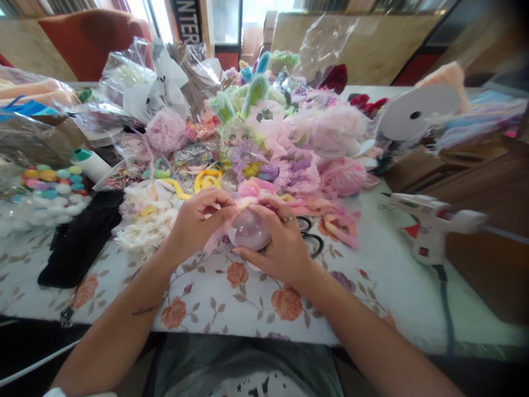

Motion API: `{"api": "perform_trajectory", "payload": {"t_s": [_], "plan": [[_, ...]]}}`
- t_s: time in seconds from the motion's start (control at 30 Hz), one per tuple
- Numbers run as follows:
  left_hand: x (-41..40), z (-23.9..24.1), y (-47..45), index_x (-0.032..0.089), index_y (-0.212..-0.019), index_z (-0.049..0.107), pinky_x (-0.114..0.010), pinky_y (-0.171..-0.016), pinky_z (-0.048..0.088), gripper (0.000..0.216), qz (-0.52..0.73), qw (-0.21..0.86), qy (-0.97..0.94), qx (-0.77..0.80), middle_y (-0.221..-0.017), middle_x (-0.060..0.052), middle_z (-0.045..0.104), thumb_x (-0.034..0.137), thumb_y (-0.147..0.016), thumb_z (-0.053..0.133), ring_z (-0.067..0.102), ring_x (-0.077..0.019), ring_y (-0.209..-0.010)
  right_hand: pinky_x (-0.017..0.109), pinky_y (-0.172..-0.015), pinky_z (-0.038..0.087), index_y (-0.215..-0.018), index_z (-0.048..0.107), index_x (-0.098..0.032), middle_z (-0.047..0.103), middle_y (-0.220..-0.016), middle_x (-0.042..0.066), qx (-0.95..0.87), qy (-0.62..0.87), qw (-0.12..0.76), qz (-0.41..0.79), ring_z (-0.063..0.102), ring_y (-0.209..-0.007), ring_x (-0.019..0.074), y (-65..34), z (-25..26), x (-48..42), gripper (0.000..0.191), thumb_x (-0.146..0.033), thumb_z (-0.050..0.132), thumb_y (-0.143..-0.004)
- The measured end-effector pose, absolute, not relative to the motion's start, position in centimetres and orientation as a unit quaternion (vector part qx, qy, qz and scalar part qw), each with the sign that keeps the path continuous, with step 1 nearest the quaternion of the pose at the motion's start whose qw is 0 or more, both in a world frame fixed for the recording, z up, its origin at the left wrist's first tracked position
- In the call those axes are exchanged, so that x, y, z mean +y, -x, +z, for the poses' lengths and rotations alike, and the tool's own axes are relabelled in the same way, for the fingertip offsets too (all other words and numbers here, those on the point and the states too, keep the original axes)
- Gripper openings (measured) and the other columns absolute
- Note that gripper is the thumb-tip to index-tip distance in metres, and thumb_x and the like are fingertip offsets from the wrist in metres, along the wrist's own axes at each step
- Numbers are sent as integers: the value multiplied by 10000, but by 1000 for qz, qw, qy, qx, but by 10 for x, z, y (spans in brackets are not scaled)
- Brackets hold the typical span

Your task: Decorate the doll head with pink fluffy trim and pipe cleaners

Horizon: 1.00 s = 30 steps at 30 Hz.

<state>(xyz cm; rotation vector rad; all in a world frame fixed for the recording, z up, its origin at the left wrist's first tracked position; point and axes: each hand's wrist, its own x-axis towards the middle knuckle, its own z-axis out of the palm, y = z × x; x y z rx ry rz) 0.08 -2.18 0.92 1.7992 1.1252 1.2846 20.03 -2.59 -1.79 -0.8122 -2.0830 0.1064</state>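
My right hand (281, 237) is wrapped around a clear, shiny plastic ball (250, 230), thumb below and fingers over its top. The fingertips of my left hand (206, 218) pinch a strand of soft pink and pale yellow yarn (243, 204) against the top of the ball. Some pink fibres hang at the ball's left side. Behind it sits a puffy pink bundle (250, 189). Black-handled scissors (316, 245) lie just right of my right hand, partly hidden by it.
A glue gun (425, 218) with a cable stands at the right, near a large white spool (413, 113). A heap of yarn, ruffles and a doll (239, 138) fills the middle. At the left are a black pouch (82, 242), white fluffy yarn (144, 215) and bagged pompoms (53, 190).
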Motion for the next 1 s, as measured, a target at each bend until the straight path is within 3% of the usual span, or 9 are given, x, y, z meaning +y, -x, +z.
{"api": "perform_trajectory", "payload": {"t_s": [0.1, 0.47, 1.0], "plan": [[-22, 11, -1, 188, -831, 695, -252, -669, 490, 106, 466, 290, -713, 435, -875, -48, 642, 294, -840, 684, 601, -162, -850, 539, -1023, 454, -1287, 468, -197, 509, -1248, 171, -839, 329, 432, 44, 504, -1214, 344, -200, -18, -26, 682, -485, 753, -738], [-22, 14, 1, 184, -841, 600, -300, -772, 447, 151, 401, 184, -795, 416, -861, -46, 587, 224, -946, 498, 563, -167, -836, 529, -1027, 448, -1286, 472, -203, 512, -1239, 167, -848, 325, 418, 30, 499, -1218, 343, -199, -16, -29, 635, -505, 706, -778], [-24, 19, -2, 196, -807, 499, -277, -750, 433, 188, 379, 175, -818, 395, -849, -44, 530, 179, -968, 403, 509, -163, -807, 532, -1039, 450, -1264, 495, -204, 499, -1235, 169, -843, 327, 426, 41, 502, -1219, 341, -197, -17, -28, 633, -507, 725, -758]]}}
